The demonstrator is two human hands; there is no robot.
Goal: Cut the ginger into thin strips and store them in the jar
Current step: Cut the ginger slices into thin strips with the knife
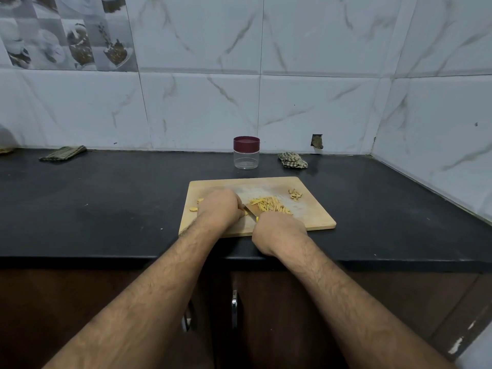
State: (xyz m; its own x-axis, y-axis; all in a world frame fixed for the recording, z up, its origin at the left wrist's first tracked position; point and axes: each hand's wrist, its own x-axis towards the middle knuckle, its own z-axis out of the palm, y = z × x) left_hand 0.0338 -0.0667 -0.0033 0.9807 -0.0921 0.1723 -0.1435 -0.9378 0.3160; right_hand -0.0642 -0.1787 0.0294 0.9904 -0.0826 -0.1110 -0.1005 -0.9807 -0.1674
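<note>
Ginger strips (270, 204) just beyond right hand (279, 230)

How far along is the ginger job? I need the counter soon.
Partly done: a pile of cut strips lies on the cutting board. The right hand holds the knife while the left hand steadies ginger. The jar stands empty, lid on.

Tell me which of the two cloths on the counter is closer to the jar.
The crumpled checked cloth just right of the jar; the folded striped cloth lies far off to the left by the wall.
</note>
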